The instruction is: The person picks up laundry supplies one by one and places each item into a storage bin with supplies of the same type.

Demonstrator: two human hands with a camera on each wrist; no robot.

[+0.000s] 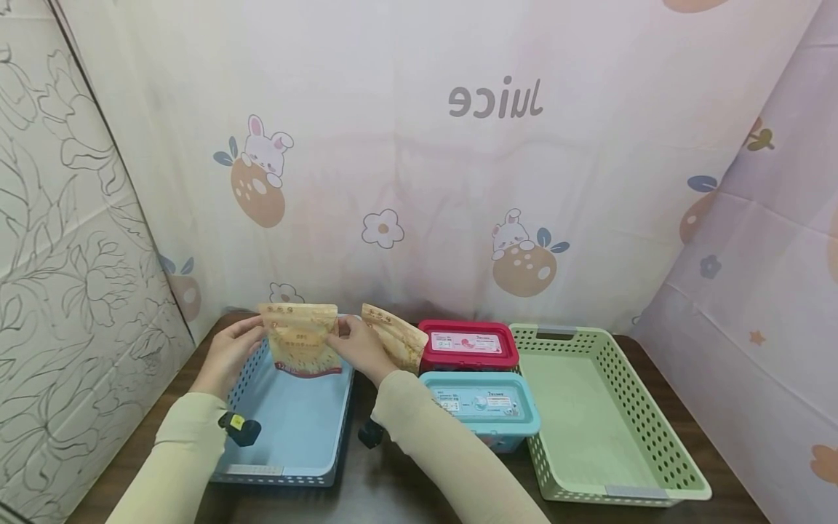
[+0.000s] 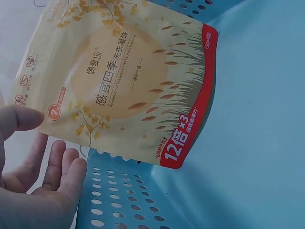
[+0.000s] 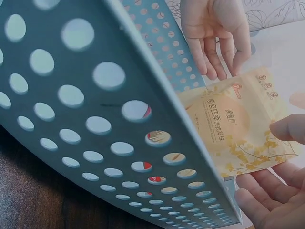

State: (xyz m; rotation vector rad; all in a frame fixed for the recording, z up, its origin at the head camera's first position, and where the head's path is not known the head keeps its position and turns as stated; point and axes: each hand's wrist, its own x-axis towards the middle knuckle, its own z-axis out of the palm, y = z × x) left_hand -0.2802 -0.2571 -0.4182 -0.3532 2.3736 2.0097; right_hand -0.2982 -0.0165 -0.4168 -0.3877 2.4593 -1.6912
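Note:
A yellow laundry capsule pouch [image 1: 304, 342] with a red bottom band hangs upright over the blue basket [image 1: 294, 415]. My right hand [image 1: 360, 346] pinches its upper right side, thumb [image 3: 286, 129] on the printed front and fingers [image 3: 264, 191] beneath. At the opposite edge is my left hand [image 1: 229, 353], its fingers loosely bent and spread from the thumb; in the left wrist view the thumb tip [image 2: 33, 118] overlaps the pouch's corner. Whether the left fingertips touch the pouch is hard to tell. A second yellow pouch [image 1: 396, 338] leans behind my right wrist.
Right of centre, a red-lidded box [image 1: 469, 343] stands behind a light blue-lidded box [image 1: 484, 407]. A green perforated basket [image 1: 589, 407] occupies the right side. Dark wooden tabletop [image 1: 393, 480] shows between the baskets. A patterned curtain [image 1: 425, 182] hangs behind everything.

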